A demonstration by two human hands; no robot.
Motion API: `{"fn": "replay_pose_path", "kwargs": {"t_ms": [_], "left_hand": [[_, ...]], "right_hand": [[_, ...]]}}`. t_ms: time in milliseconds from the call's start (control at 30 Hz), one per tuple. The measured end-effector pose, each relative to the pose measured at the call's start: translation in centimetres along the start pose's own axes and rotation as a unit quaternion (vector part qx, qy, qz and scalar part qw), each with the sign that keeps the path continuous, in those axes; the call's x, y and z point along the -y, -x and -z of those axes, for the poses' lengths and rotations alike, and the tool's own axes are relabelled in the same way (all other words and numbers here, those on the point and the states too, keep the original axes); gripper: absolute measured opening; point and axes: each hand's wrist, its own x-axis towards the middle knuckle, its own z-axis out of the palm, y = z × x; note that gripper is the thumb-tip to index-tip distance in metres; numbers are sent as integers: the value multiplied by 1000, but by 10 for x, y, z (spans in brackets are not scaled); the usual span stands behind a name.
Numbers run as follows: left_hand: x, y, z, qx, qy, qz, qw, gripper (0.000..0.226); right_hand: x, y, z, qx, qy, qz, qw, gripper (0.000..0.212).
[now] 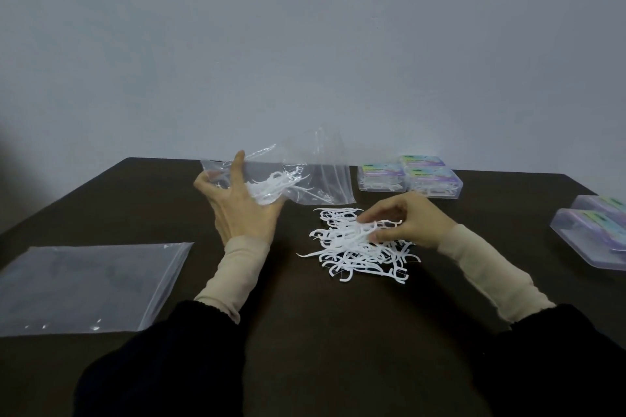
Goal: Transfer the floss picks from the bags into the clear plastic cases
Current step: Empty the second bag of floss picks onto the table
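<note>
Floss picks (359, 247): white plastic, thin curved handles, lying in a loose tangled heap on the dark brown counter (305, 332), centre of the frame, slightly right.

Head view. Left hand (242, 205), centre-left, grips a clear, crinkled zip bag (315, 179) held just above the counter; fingers spread and curled round its left end. A small clump of picks is visible through the film next to the palm; count not readable. The bag's upper edge fades into the grey wall behind and is hard to trace.

Right hand (403, 220), fingers curled down, pinches a few picks at the top of the heap; fingertips partly hidden by the picks.

Flat clear bag (91, 284), lower left: smooth, glossy, cut off by the frame's left edge; contents not discernible.

Clear plastic cases (411, 176), upper right of centre: rounded rectangular boxes, pastel labels, print blurred; white picks dimly visible inside. Further cases (589, 237) at the right edge, cropped by the frame.

Beige cuffs under black sleeves.
</note>
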Motion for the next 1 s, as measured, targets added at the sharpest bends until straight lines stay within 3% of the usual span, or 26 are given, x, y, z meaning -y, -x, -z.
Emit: {"fn": "replay_pose_path", "kwargs": {"t_ms": [133, 300, 367, 500, 600, 700, 800, 1000], "left_hand": [[-6, 6, -1, 24, -9, -34, 999, 85], [-12, 13, -1, 29, -3, -58, 998, 85], [-14, 14, -1, 30, 3, -73, 997, 85], [-16, 16, -1, 36, 26, -112, 993, 86], [-17, 17, -4, 47, 37, -196, 979, 92], [-17, 21, -9, 55, 41, -258, 964, 92], [-17, 24, -10, 53, 42, -268, 961, 87], [-19, 25, -8, 41, 31, -266, 963, 86]], "right_hand": [[4, 3, 5, -1, 12, 15, 1000, 19], [13, 4, 8, -145, -17, 66, 987, 30], [15, 3, 7, -168, -18, 88, 982, 27], [21, 2, -3, -145, -29, 124, 981, 19], [27, 1, -12, -127, -38, 124, 983, 32], [34, 4, -17, -75, -139, 114, 981, 48], [36, 6, -17, -55, -137, 123, 981, 56], [36, 4, -27, -57, -82, 143, 985, 50]]}}
